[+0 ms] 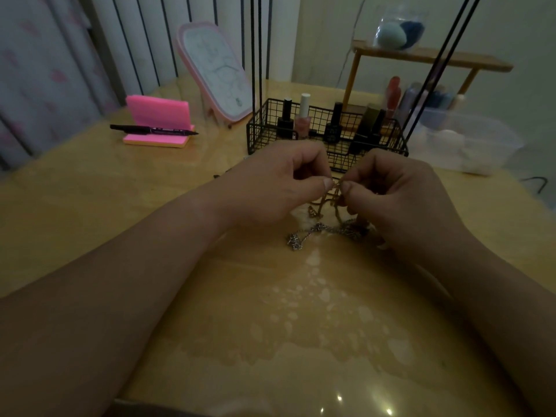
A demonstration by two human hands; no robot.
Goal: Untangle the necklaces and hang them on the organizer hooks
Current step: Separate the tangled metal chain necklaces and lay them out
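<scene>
Head view: left hand [270, 182] and right hand [400, 200] each pinched, in narrow grip, tangled gold and silver chain necklaces [314, 229] trailing onto the glossy wooden surface [270, 320].

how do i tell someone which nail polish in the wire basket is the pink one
Find the black wire basket on the wooden table, in front of the small shelf. Second bottle from its left end is the nail polish. It alone has a pale pink body and a white cap; the bottles either side are black.
</scene>
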